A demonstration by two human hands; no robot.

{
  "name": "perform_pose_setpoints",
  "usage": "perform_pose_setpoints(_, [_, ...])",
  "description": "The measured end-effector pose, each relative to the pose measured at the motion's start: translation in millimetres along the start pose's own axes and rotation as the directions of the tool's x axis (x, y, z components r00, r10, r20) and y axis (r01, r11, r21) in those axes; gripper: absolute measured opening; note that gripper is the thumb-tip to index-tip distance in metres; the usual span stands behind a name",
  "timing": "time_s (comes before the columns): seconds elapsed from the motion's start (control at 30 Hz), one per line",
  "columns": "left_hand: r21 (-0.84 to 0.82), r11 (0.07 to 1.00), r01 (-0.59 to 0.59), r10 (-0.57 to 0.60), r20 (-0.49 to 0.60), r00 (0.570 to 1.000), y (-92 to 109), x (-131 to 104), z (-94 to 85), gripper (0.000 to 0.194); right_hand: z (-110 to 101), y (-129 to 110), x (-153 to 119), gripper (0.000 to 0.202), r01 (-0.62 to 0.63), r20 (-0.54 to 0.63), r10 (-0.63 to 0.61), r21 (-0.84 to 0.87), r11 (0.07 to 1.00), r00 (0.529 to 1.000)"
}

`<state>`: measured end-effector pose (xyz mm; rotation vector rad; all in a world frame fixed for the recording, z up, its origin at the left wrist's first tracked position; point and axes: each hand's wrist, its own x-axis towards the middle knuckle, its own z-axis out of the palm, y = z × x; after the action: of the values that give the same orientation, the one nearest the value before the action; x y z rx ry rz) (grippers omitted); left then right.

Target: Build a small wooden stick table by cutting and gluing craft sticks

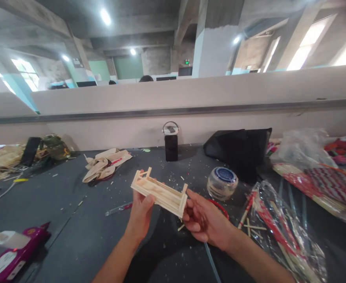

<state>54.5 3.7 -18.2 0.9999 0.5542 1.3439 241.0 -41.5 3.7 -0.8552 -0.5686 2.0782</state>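
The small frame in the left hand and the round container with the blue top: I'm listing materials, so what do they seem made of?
Small frame: probably bare wood, pale and matte, with grain-like streaks.
Round container: glossy, see-through plastic or glass; highlights alone don't settle which.

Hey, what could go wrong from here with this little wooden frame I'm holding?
The pale, wooden-strip frame might crack if your bare left hand squeezes hard. Its slim upright post could snap if your bare right hand, close beside it, pushes. That hand might also knock the round, clear jar with the blue top just beyond it.
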Motion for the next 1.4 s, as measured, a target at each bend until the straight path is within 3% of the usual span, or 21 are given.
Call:
perform_pose_setpoints(0.13, [0.072,0.997,-0.024,0.031,-0.097,0.995,12.2,1.6,-6.8,0.068,2.1,6.7,0.1,0.041,0.043,-0.058,-0.050,-0.113,0.993,0.997])
perform_pose_setpoints(0.27, [0.116,0.993,0.004,0.014,-0.150,0.989,21.3,1.0,-6.6,0.058,3.9,13.5,0.2,0.034,0.158,-0.079,-0.183,-0.245,0.956,0.980])
perform_pose_setpoints(0.6, [0.152,0.984,0.096,-0.085,-0.076,0.994,16.4,-0.9,-3.6,0.063,12.9,8.5,-2.9,0.032,0.359,-0.130,-0.460,-0.454,0.815,0.879])
perform_pose_setpoints(0.9, [0.180,0.971,0.160,-0.157,-0.033,0.987,12.4,-0.3,-9.3,0.069,38.1,-14.1,7.4,0.029,0.342,-0.076,-0.447,-0.534,0.773,0.892])
perform_pose_setpoints(1.23, [0.253,0.949,0.187,-0.208,0.059,0.976,11.4,0.8,-15.3,0.072,43.2,-7.2,17.2,0.032,0.332,-0.041,-0.379,-0.401,0.854,0.925])
perform_pose_setpoints(1.4, [0.315,0.930,0.188,-0.213,0.048,0.976,12.6,0.4,-13.3,0.069,42.1,-5.3,17.6,0.028,0.319,-0.053,-0.368,-0.393,0.862,0.928])
